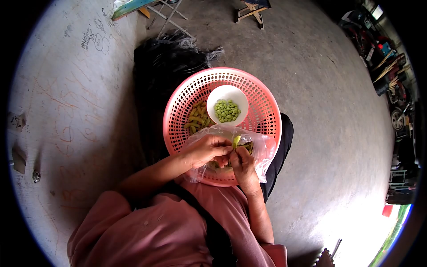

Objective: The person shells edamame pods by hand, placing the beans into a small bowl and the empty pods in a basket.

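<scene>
A green bean pod is pinched between my left hand and my right hand, over a clear plastic bag. Both hands are closed, with fingertips meeting at the pod. The bag lies in the near part of a pink perforated basket on my lap, and some dark bits show inside it. Beyond my hands, a white bowl of shelled green beans sits in the basket. Left of the bowl lies a pile of yellowish-green pods.
A black bag or sheet lies on the floor beyond the basket's left side. A wall with scribbles rises at left. A folding stool stands at the far top. Assorted clutter lines the right edge.
</scene>
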Demonstrator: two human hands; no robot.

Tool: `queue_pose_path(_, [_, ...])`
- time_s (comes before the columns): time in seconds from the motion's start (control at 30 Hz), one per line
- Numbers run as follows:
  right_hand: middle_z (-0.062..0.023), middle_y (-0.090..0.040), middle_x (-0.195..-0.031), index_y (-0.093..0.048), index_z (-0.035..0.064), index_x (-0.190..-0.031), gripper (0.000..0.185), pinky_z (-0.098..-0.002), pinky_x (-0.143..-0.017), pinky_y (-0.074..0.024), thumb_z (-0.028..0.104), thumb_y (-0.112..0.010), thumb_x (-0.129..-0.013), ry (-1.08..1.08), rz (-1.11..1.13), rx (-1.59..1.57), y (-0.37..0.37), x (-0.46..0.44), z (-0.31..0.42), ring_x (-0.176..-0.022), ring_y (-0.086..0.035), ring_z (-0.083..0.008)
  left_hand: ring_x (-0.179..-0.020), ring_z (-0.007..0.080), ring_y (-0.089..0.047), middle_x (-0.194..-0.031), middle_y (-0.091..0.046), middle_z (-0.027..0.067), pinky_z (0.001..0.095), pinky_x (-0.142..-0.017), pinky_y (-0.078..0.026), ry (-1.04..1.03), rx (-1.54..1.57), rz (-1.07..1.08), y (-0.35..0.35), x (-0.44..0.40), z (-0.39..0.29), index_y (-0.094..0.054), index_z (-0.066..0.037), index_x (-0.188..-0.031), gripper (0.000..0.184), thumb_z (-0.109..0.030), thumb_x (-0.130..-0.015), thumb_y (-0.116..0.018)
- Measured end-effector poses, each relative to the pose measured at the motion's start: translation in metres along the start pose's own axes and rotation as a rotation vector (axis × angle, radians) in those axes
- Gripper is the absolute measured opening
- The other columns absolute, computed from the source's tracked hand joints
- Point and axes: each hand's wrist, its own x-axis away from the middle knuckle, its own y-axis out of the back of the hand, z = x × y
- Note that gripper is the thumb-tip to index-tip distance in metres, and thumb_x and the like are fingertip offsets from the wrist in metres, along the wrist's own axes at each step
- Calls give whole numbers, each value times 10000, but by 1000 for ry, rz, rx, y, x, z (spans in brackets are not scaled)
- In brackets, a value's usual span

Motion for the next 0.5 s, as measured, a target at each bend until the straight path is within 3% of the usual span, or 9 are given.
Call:
queue_pose_path(0.17, [-127,-524,-651,-512,22,-846,106,-362,-556,-429,94,-537,-920,44,4,137,2,-1,8,-581,-536,-250,-626,110,-589,-804,-611,35,232,-559,-477,-115,-50,-49,-2,-1,0,-602,3,-1012,158,-134,-949,-555])
queue_pose_path(0.3, [-186,-591,-667,-540,36,-855,75,-436,-543,-462,96,-556,-898,83,-47,293,-5,0,7,-628,-619,-377,-566,57,-503,-736,-551,-7,191,-529,-423,-59,-154,-163,-7,0,-2,-600,-6,-981,123,-106,-944,-540])
queue_pose_path(0.37, [-185,-601,-665,-546,43,-855,74,-444,-546,-473,103,-563,-894,75,-32,344,-6,0,8,-639,-628,-379,-541,38,-452,-708,-519,-21,182,-509,-389,15,-147,-263,-13,2,-6,-601,-6,-982,120,-97,-942,-532])
queue_pose_path(0.5, [-189,-600,-652,-552,47,-853,73,-443,-545,-482,107,-562,-894,69,-34,381,-7,0,11,-636,-631,-376,-543,32,-427,-689,-497,-25,190,-483,-346,-43,-289,-222,-7,0,-1,-601,3,-991,129,-90,-946,-524])
